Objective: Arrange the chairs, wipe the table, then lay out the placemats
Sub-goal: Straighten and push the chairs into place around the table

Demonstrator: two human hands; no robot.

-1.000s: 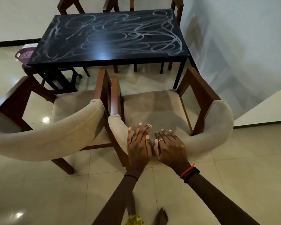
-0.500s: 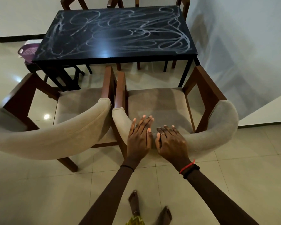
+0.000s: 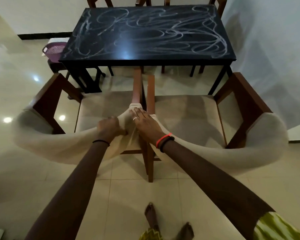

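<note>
Two beige-cushioned wooden armchairs stand side by side before the black table [image 3: 163,58], whose top is covered in white swirly smears. The left chair [image 3: 100,111] and right chair [image 3: 189,115] almost touch at their inner armrests. My left hand [image 3: 109,127] grips the right end of the left chair's curved backrest, fingers curled over its top. Where the two backrests meet lies my right hand [image 3: 145,122], its fingers stretched forward onto the cushioned end. Both backrests look blurred.
A purple basket [image 3: 54,49] sits on a low stand left of the table. More wooden chairs [image 3: 218,4] stand at the table's far side. A pale wall [image 3: 267,49] runs close along the right. My bare feet [image 3: 152,217] are on the tiled floor.
Both hands left the middle of the right chair's backrest and moved left to the gap between the chairs. My left hand went from flat to gripping the left chair's backrest.
</note>
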